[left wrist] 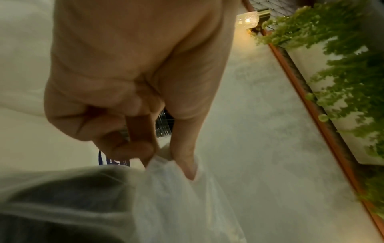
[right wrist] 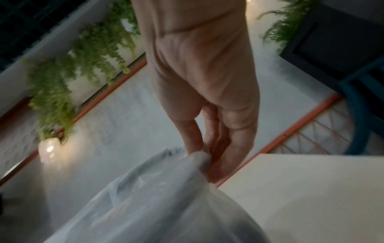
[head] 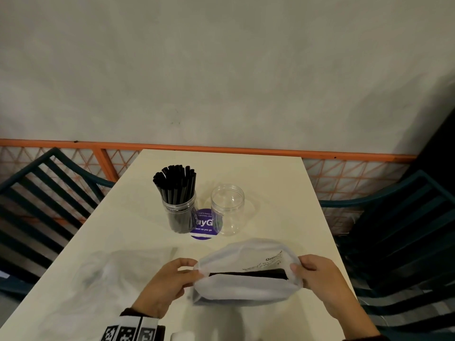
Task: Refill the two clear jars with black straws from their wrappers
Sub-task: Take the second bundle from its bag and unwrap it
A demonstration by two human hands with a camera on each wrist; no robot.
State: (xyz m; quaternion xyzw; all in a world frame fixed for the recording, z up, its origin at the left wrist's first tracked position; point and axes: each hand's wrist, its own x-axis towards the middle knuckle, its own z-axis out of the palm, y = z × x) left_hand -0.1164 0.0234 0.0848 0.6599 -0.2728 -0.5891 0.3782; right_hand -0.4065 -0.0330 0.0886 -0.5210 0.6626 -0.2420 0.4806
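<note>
Two clear jars stand mid-table: the left jar [head: 181,212] is packed with upright black straws [head: 176,183], the right jar [head: 227,209] holds nothing. Near the front edge a translucent white plastic wrapper [head: 246,284] is held up with its mouth pulled wide; a bundle of black straws [head: 248,273] shows inside. My left hand [head: 170,281] pinches the wrapper's left edge [left wrist: 166,157]. My right hand [head: 317,274] pinches its right edge [right wrist: 199,157].
A second, clear, crumpled wrapper [head: 110,274] lies flat on the cream table [head: 283,183] at the front left. A round purple sticker [head: 203,225] sits between the jars. Dark teal chairs stand left [head: 41,193] and right [head: 403,230]; a wall with an orange rail [head: 221,150] is behind.
</note>
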